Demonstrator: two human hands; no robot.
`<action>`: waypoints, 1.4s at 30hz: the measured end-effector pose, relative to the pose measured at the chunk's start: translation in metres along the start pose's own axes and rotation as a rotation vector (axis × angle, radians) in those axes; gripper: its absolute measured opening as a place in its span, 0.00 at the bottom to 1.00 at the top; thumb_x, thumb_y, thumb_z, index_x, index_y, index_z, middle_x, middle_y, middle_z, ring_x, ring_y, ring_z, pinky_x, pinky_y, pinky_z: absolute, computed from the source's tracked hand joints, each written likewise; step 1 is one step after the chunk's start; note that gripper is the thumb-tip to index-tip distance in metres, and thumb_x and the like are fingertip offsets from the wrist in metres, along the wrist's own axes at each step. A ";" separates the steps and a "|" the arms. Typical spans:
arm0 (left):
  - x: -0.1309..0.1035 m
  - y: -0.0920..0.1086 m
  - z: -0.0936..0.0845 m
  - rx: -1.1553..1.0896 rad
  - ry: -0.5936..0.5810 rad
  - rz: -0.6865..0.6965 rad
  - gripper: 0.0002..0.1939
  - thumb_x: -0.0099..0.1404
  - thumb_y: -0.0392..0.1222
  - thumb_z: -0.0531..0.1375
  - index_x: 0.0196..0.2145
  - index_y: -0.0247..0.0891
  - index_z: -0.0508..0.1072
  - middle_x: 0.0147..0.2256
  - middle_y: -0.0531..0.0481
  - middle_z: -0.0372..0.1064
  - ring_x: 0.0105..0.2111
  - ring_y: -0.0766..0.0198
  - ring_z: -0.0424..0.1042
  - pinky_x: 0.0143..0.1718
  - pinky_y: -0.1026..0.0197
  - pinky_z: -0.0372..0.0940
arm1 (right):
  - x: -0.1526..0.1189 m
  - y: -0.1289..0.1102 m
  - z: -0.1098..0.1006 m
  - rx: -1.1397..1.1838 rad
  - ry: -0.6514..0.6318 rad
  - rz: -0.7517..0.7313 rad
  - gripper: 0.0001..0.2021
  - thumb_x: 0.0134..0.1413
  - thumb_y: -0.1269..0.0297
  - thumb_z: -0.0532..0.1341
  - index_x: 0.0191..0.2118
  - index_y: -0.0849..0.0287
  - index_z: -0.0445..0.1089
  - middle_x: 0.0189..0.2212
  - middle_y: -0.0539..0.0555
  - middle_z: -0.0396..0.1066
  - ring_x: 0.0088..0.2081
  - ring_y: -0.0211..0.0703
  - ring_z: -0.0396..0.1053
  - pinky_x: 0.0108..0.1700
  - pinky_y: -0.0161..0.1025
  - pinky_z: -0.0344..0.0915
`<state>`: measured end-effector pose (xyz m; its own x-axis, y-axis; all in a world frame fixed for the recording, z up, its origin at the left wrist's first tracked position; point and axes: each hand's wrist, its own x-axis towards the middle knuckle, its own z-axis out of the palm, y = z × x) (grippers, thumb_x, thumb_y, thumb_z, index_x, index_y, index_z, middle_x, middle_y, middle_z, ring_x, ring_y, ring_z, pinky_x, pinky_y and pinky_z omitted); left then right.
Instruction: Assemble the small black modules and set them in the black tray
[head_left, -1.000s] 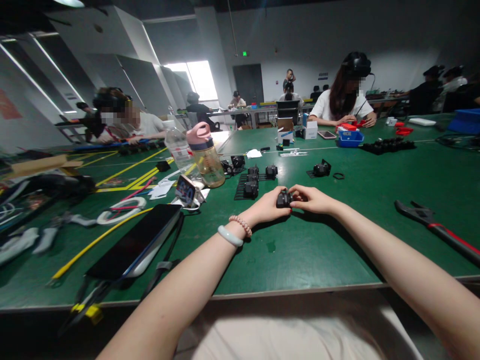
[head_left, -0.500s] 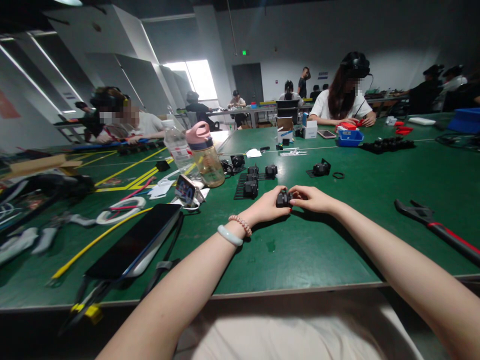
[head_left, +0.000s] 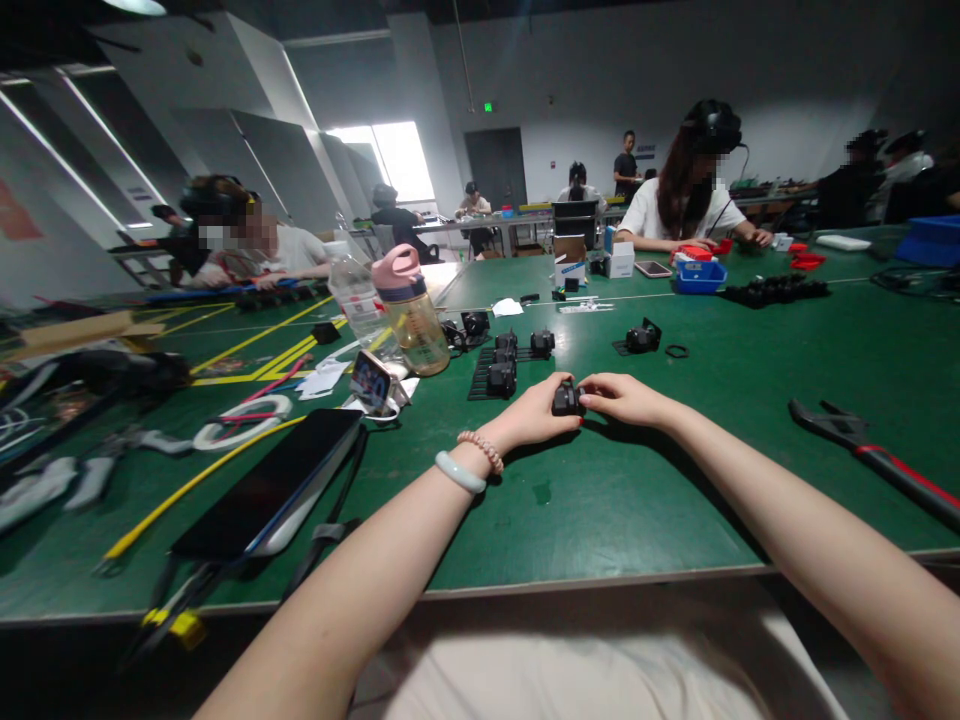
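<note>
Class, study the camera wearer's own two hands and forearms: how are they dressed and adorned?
Neither the left hand nor the right hand wears a glove, and no sleeves show. The left wrist carries a smooth, pale bangle and a pinkish-brown beaded bracelet. No jewellery is visible on the right.

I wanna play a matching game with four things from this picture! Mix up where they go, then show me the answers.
Things:
1. Pink-lidded bottle
2. Red-trimmed pliers
3. Small black part
4. Pale bangle

Places:
A. Near the picture's right edge
B. In the left hand, right hand against it
C. Next to a beaded bracelet
D. Beside a clear bottle

Pairs: 1-D, 2-A, 3-B, 4-C
</note>
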<state>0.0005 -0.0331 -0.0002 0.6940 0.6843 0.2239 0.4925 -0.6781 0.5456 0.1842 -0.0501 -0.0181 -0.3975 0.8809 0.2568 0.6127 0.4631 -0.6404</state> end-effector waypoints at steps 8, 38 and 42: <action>0.000 0.001 0.000 0.009 0.002 -0.011 0.29 0.46 0.43 0.57 0.47 0.37 0.55 0.39 0.49 0.62 0.37 0.62 0.63 0.39 0.61 0.58 | 0.001 0.001 0.000 -0.024 -0.002 0.000 0.18 0.48 0.54 0.50 0.36 0.62 0.66 0.30 0.54 0.67 0.31 0.38 0.61 0.34 0.35 0.57; -0.002 0.007 -0.003 -0.055 -0.012 -0.039 0.29 0.46 0.45 0.57 0.46 0.36 0.57 0.40 0.46 0.63 0.38 0.60 0.64 0.40 0.58 0.58 | -0.003 0.000 0.001 0.132 -0.029 -0.046 0.22 0.39 0.58 0.59 0.42 0.59 0.57 0.28 0.49 0.62 0.26 0.32 0.58 0.29 0.32 0.56; -0.002 0.005 -0.003 -0.040 -0.019 -0.024 0.29 0.46 0.45 0.57 0.47 0.37 0.57 0.40 0.47 0.63 0.38 0.60 0.64 0.40 0.59 0.58 | -0.002 0.000 0.002 0.131 -0.034 -0.034 0.21 0.40 0.58 0.58 0.42 0.59 0.57 0.28 0.49 0.62 0.26 0.32 0.58 0.28 0.32 0.55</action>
<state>-0.0002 -0.0370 0.0043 0.6921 0.6949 0.1955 0.4879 -0.6499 0.5827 0.1842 -0.0522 -0.0201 -0.4411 0.8599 0.2569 0.5048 0.4744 -0.7212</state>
